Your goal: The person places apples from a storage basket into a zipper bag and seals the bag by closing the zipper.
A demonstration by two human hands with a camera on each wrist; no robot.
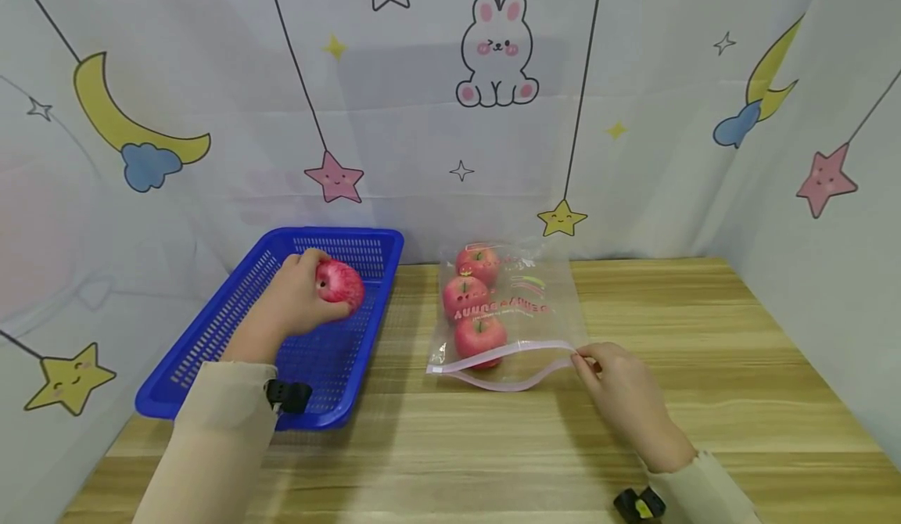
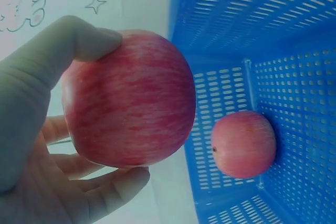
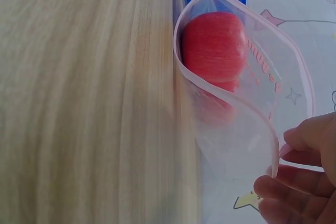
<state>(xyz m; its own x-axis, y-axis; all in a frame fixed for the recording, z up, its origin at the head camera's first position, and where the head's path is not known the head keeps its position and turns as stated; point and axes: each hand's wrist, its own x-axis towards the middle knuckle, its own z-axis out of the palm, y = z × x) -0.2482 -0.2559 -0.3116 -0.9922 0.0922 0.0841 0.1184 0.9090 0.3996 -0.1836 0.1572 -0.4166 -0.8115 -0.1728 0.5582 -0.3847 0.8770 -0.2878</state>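
My left hand [image 1: 303, 293] grips a red apple [image 1: 341, 289] above the blue basket [image 1: 392, 281], thumb on one side and fingers on the other. In the left wrist view, another apple [image 2: 244, 144] lies at the bottom of the basket. A clear zip bag [image 1: 542, 321] lies on the table with several red apples [image 1: 480, 336] lined up along its left side. My right hand [image 1: 622, 387] pinches the right end of the bag's pink-white zip edge [image 3: 296, 51]. The bag's mouth gapes open toward me in the right wrist view.
The wooden table [image 1: 450, 461] carries the basket at left and the bag at centre. Behind it hangs a white cloth [image 1: 415, 102] printed with a bunny, stars and moons. A black wrist camera [image 1: 288, 396] sits on the left sleeve, another [image 1: 639, 504] by the right sleeve.
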